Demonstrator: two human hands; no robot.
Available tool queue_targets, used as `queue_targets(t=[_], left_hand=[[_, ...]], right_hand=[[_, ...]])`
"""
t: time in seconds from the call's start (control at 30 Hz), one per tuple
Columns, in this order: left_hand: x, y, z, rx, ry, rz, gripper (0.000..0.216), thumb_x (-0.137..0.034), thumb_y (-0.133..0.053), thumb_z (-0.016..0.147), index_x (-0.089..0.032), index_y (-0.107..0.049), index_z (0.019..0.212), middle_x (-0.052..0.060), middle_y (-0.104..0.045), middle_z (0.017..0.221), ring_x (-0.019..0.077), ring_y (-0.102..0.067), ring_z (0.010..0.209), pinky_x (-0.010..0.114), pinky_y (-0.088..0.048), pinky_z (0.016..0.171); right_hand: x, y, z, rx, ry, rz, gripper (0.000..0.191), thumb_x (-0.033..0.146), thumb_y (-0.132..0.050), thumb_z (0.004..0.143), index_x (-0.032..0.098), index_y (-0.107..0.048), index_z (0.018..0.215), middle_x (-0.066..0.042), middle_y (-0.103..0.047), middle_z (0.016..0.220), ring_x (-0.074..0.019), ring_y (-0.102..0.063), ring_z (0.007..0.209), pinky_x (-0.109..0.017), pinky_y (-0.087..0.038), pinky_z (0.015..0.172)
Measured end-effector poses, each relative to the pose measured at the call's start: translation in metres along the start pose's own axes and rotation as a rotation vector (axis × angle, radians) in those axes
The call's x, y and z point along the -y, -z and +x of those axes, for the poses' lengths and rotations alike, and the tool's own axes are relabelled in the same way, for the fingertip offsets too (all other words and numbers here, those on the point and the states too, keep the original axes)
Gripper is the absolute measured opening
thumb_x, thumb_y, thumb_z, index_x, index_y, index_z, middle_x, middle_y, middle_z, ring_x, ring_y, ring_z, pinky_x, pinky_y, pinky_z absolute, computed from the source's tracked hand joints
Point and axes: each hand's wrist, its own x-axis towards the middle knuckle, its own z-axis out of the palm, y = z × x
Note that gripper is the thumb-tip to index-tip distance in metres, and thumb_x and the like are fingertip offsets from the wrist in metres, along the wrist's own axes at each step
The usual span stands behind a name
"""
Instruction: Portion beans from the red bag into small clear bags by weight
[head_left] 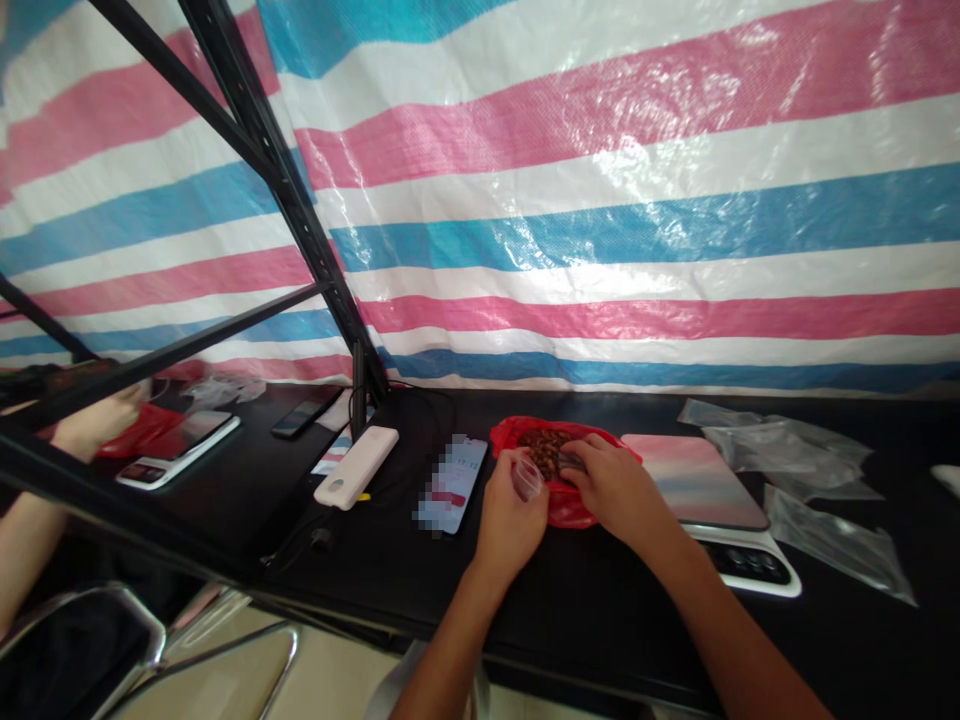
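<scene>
A red plastic bag [574,510] lies open on the black table, with many small brown pieces [544,450] inside; they look like nuts or beans. My left hand [514,510] is at the bag's near left side, closed around a small clear plastic bag [528,478] whose mouth stands open. Over the right side of the red bag, my right hand [611,485] reaches in from above. Its fingers are bent together at the brown pieces, around something greyish and dark that I cannot make out.
To the right is a white kitchen scale [757,575] with a shiny plate, beside clear plastic bags [780,450]. A phone [454,485] and a white power bank [356,467] lie left. Beyond the black metal frame [300,230], another person's hand [105,420] is near a second scale [180,450].
</scene>
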Motion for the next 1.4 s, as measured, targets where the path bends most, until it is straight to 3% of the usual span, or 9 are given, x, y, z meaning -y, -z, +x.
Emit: queue_targets(t=[0.1,0.2,0.3,0.43,0.77,0.97,1.1,1.27,1.4], left_hand=[[0.001,0.001,0.001,0.016,-0.010,-0.009,0.025,-0.010,-0.061,0.081,-0.020,-0.060,0.105,0.001,-0.067,0.093,0.0169,-0.065,0.083,0.030,-0.051,0.081],[0.001,0.001,0.002,-0.009,-0.072,-0.002,0.024,-0.009,-0.061,0.082,-0.021,-0.060,0.103,0.004,-0.067,0.101,0.0187,-0.066,0.094,0.033,-0.051,0.089],[-0.003,0.000,-0.001,-0.167,-0.148,0.104,0.020,-0.008,-0.060,0.083,-0.022,-0.058,0.097,0.005,-0.062,0.104,0.0207,-0.063,0.101,0.037,-0.049,0.097],[-0.008,-0.004,-0.010,-0.326,-0.024,0.297,0.018,-0.011,-0.060,0.085,-0.022,-0.056,0.099,0.008,-0.050,0.112,0.0229,-0.060,0.097,0.041,-0.052,0.091],[-0.002,-0.011,-0.008,-0.117,0.036,-0.034,0.018,-0.008,-0.063,0.078,-0.021,-0.052,0.082,-0.002,-0.055,0.078,0.0146,-0.055,0.075,0.027,-0.046,0.075],[-0.009,-0.014,-0.007,-0.109,0.085,-0.171,0.015,-0.013,-0.063,0.080,-0.021,-0.050,0.079,-0.005,-0.054,0.071,0.0119,-0.052,0.065,0.023,-0.041,0.064],[-0.007,-0.015,-0.008,-0.135,0.054,-0.071,0.011,-0.017,-0.065,0.082,-0.021,-0.055,0.080,-0.003,-0.056,0.073,0.0152,-0.055,0.071,0.026,-0.044,0.069],[-0.008,-0.011,-0.010,-0.338,-0.105,0.234,0.012,-0.016,-0.066,0.082,-0.022,-0.063,0.092,0.007,-0.062,0.100,0.0251,-0.057,0.101,0.039,-0.045,0.094],[-0.009,-0.002,-0.005,-0.262,-0.108,0.311,0.013,-0.015,-0.061,0.085,-0.023,-0.063,0.095,0.006,-0.066,0.098,0.0252,-0.061,0.095,0.037,-0.045,0.087]], right_hand=[[0.000,-0.008,-0.001,-0.106,0.007,0.018,0.027,0.022,-0.057,0.095,0.017,-0.073,0.117,-0.013,-0.067,0.115,-0.0266,-0.064,0.108,-0.037,-0.047,0.099],[-0.003,-0.015,-0.003,-0.154,0.000,0.042,0.034,0.019,-0.056,0.094,0.019,-0.072,0.124,-0.013,-0.065,0.113,-0.0263,-0.062,0.106,-0.039,-0.048,0.099],[-0.006,-0.020,-0.004,-0.145,-0.022,0.077,0.036,0.023,-0.054,0.096,0.019,-0.070,0.128,-0.014,-0.066,0.110,-0.0260,-0.064,0.104,-0.040,-0.050,0.098],[-0.004,-0.021,-0.003,-0.146,-0.074,0.147,0.038,0.029,-0.054,0.097,0.015,-0.069,0.129,-0.016,-0.069,0.113,-0.0273,-0.066,0.105,-0.041,-0.051,0.098],[-0.001,-0.021,0.000,-0.129,-0.097,0.272,0.036,0.030,-0.056,0.094,0.015,-0.068,0.125,-0.015,-0.075,0.115,-0.0268,-0.071,0.104,-0.041,-0.053,0.096],[0.005,-0.019,0.000,-0.174,-0.161,0.380,0.046,0.030,-0.059,0.090,0.021,-0.060,0.135,-0.009,-0.078,0.105,-0.0254,-0.075,0.095,-0.039,-0.057,0.087],[0.009,-0.017,0.000,-0.130,-0.157,0.437,0.047,0.029,-0.057,0.092,0.019,-0.057,0.138,-0.011,-0.078,0.108,-0.0255,-0.075,0.097,-0.039,-0.057,0.089],[0.008,-0.013,0.000,-0.145,-0.204,0.544,0.042,0.031,-0.059,0.092,0.019,-0.060,0.132,-0.008,-0.078,0.101,-0.0231,-0.076,0.088,-0.040,-0.058,0.088],[0.004,-0.008,0.001,-0.141,-0.291,0.812,0.037,0.032,-0.060,0.090,0.019,-0.062,0.125,-0.008,-0.079,0.098,-0.0225,-0.076,0.086,-0.039,-0.061,0.085]])
